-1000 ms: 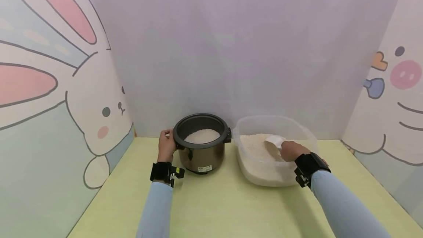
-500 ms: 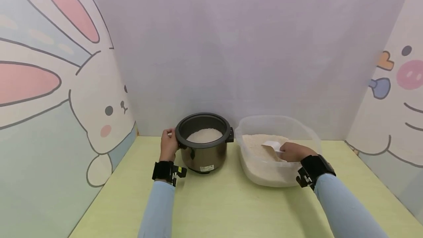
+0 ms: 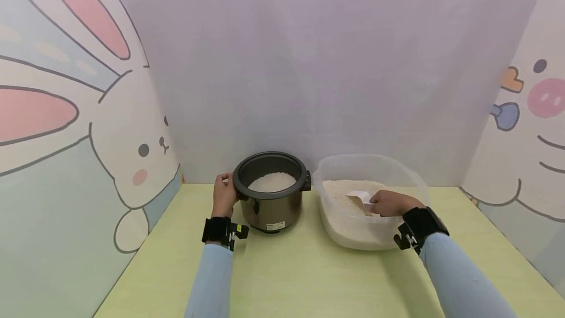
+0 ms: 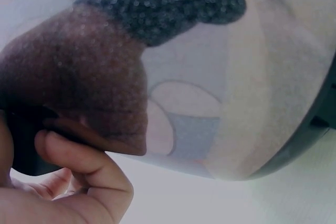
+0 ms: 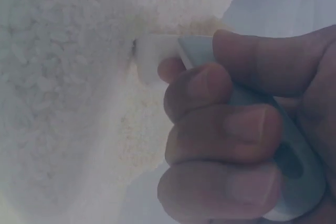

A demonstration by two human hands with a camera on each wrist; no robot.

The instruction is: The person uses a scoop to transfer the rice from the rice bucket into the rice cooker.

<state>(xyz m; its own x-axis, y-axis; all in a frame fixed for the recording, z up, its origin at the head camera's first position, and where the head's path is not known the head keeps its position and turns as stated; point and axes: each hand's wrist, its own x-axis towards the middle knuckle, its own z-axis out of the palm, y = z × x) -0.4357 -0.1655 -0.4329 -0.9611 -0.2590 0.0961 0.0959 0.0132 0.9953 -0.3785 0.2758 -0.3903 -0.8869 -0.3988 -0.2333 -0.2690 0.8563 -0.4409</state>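
My left hand [image 3: 224,196] grips the side handle [image 4: 30,148] of a dark, shiny rice cooker [image 3: 260,212], with the fingers curled round it. White rice [image 3: 272,182] lies inside the lidless cooker. In the head view my right hand [image 3: 389,203] is inside a translucent plastic tub [image 3: 328,165], which is partly filled with rice [image 3: 337,190]. It holds a white scoop [image 3: 363,195] low over the grains. From the right wrist view, the fingers wrap the scoop's grey-looking handle [image 5: 310,182], which has a hole near its end; rice fills the left part of that view, slightly blurred.
Cooker and tub stand side by side on a pale green tabletop [image 3: 287,278], near a plain light backdrop [image 3: 309,87]. Side panels with a cartoon rabbit [image 3: 132,161] and a cartoon pig [image 3: 521,161] flank the table.
The scoop has shifted a little left and down in the tub, its bowl tilting to another angle. My left hand stays on the cooker's handle, and the cooker stands where it was.
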